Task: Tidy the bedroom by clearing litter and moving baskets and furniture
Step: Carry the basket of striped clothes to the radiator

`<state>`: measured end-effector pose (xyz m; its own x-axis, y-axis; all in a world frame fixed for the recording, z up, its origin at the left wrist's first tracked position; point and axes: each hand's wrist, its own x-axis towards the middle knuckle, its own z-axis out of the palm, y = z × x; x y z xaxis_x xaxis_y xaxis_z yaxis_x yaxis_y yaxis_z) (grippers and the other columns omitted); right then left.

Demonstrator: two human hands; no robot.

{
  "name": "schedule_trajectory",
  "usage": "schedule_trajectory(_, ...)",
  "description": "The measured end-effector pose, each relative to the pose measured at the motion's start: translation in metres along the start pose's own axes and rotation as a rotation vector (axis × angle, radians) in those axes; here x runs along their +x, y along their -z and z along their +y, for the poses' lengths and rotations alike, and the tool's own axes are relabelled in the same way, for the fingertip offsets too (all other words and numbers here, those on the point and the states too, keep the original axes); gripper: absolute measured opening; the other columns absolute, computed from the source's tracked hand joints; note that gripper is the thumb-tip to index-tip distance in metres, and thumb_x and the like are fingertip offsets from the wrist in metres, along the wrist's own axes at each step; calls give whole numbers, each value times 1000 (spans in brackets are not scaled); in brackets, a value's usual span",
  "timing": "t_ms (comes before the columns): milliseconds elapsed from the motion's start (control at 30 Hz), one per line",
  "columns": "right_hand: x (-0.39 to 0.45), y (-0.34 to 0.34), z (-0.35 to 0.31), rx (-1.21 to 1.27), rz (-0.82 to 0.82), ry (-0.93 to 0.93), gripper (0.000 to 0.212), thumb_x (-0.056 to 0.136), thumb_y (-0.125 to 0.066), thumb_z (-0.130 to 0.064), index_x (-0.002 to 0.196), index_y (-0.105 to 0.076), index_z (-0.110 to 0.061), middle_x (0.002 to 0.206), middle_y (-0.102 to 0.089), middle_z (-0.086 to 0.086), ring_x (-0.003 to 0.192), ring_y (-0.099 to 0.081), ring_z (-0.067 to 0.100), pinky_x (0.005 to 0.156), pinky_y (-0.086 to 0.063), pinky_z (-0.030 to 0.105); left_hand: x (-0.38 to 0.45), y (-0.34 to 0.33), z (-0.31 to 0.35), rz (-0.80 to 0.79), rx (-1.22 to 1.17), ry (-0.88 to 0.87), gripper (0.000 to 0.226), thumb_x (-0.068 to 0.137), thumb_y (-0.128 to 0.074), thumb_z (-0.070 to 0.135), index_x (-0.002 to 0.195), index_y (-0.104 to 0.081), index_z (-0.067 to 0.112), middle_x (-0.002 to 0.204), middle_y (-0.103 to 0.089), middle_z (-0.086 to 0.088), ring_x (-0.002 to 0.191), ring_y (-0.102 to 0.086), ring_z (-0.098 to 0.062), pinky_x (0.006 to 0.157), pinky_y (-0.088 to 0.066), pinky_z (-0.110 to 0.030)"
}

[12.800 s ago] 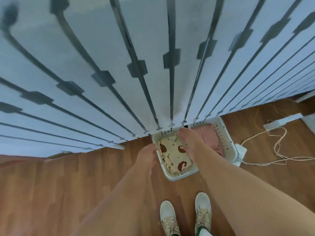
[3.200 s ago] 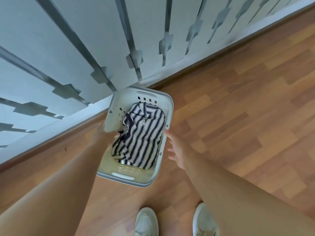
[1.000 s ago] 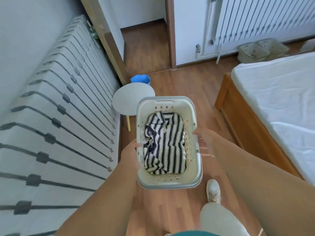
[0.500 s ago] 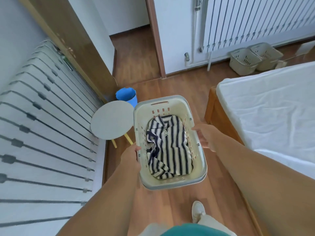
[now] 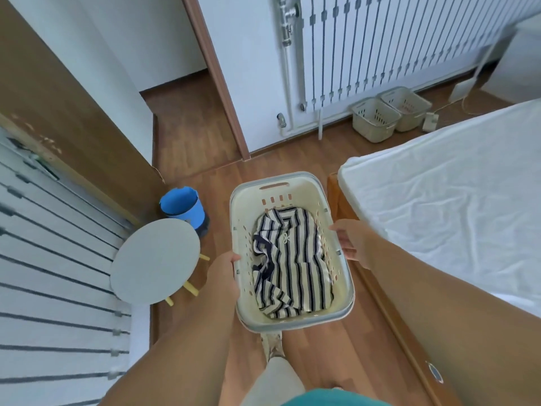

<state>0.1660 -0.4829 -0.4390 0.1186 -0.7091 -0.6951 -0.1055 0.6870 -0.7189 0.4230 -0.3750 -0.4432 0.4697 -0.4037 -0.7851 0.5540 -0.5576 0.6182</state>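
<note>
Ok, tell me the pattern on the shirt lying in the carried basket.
Dark navy and white stripes on the shirt, clearest in the head view.

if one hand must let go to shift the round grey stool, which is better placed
Left. The left hand grips the cream plastic basket on the side nearest the round grey stool; the right hand is bedside.

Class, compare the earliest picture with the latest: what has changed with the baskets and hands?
Both hands, left hand and right hand, released the first basket and now carry another basket with a striped shirt. Two baskets remain by the radiator.
</note>
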Motion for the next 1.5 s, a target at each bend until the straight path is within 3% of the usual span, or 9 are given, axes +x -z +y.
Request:
schedule_trajectory(233,71,-29,-53,24,95,10,13,83,-63,-18,90,-67,-8,85,-66,9,76,-60,24,74,-51,34,77,-43,80,-105,121,-13,44,77,-61,8,120,-61,0,120,-60,-16,109,-57,-33,101,-44,-46)
schedule_trajectory(333,103,-51,-90,43,139,8,8,84,-62,-18,84,-64,-10,86,-62,10,79,-56,24,77,-48,36,116,-58,125,-158,157,-21,34,75,-62,9,107,-65,0,130,-57,-18,119,-55,-33,104,-44,-47)
schedule_trajectory(533,155,-94,-148,146,206,15,7,84,-62,-15,88,-66,-10,79,-66,5,66,-59,19,66,-50,31,170,-88,216,-238,241,-49,63,76,-59,13,138,-49,5,139,-50,-17,130,-47,-35,109,-37,-53)
schedule_trajectory(833,233,-91,-214,220,249,28,5,83,-61,-14,82,-65,-11,72,-64,5,60,-57,19,58,-47,28,240,-159,272,-303,238,22,68,67,-58,12,135,-51,6,132,-53,-19,125,-49,-37,109,-36,-54)
schedule_trajectory(900,260,-84,-230,217,237,11,7,83,-61,-15,79,-66,-11,71,-64,5,61,-57,19,59,-46,28,257,-182,283,-272,227,41,59,68,-57,12,126,-55,3,118,-56,-19,113,-56,-37,101,-44,-52)
schedule_trajectory(967,294,-77,-250,193,226,-10,9,83,-61,-16,80,-67,-10,73,-64,5,64,-55,20,62,-47,28,274,-205,298,-241,212,48,36,72,-56,10,107,-60,3,94,-60,-14,84,-62,-32,76,-53,-42)
schedule_trajectory(1067,349,-66,-287,181,172,-18,16,82,-63,-17,90,-67,-4,82,-60,8,68,-50,19,67,-45,29,297,-242,330,-220,171,55,2,74,-53,8,75,-55,7,56,-55,-8,49,-56,-23,51,-50,-31)
schedule_trajectory(1200,402,-54,-341,135,64,-42,24,83,-62,-18,102,-65,-5,91,-64,7,68,-55,17,57,-49,28,319,-284,373,-127,102,46,6,71,-54,11,75,-51,10,67,-49,-5,61,-51,-22,65,-53,-36)
schedule_trajectory(1500,484,-29,-442,134,40,-8,11,84,-61,-20,89,-69,-13,80,-70,1,64,-64,15,51,-48,24,349,-378,442,-142,-9,-11,12,62,-46,5,69,-52,13,53,-43,1,47,-39,-16,52,-42,-28)
